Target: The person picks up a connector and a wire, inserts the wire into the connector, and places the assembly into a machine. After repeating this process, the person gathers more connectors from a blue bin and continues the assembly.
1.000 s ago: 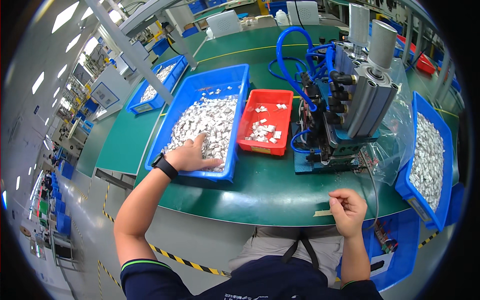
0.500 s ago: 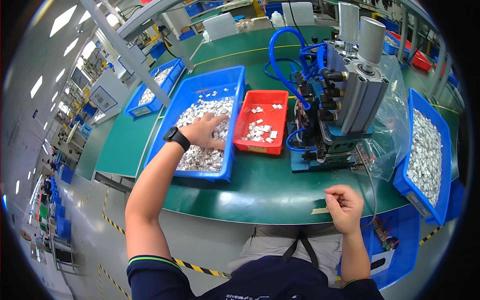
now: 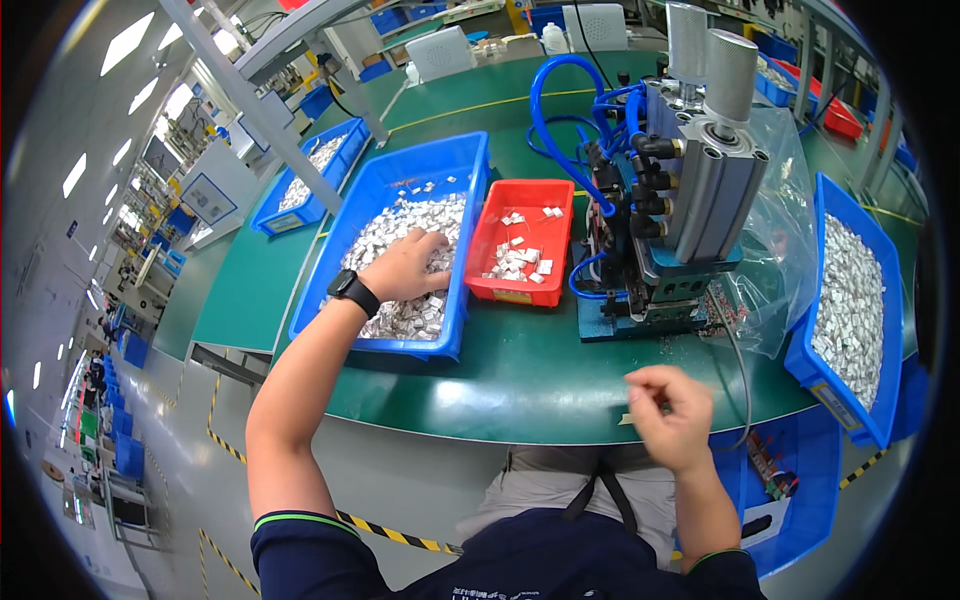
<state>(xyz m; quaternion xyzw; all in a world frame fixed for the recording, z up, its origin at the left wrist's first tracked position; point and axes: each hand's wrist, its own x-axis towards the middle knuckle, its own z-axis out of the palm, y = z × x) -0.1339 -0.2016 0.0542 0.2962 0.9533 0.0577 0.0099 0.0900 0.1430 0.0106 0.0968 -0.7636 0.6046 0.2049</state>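
My left hand [image 3: 400, 268], with a black watch [image 3: 353, 288] on its wrist, reaches into a large blue bin [image 3: 460, 350]. Its fingertips touch a heap of small white flat parts [image 3: 385, 228], with thumb and forefinger apart. No part shows lifted from the heap. My right hand [image 3: 675, 415] hovers over the table's front edge, fingers curled in and slightly blurred. Whether it holds anything is hidden. Just right of the bin sits a red tray [image 3: 500, 238] with fewer white parts [image 3: 518, 262] in it.
A metal press fixture [image 3: 665, 230] with blue air hoses [image 3: 541, 110] stands right of the red tray on the green table [image 3: 480, 385]. Clear plastic sheeting [image 3: 785, 230] lies behind it. Another blue bin of white parts [image 3: 848, 310] is at the far right; a smaller blue bin [image 3: 310, 210] stands far left.
My left hand has shifted slightly within the heap, its fingers drawn closer together. My right hand has moved a little left, and its thumb and forefinger have a wider gap.
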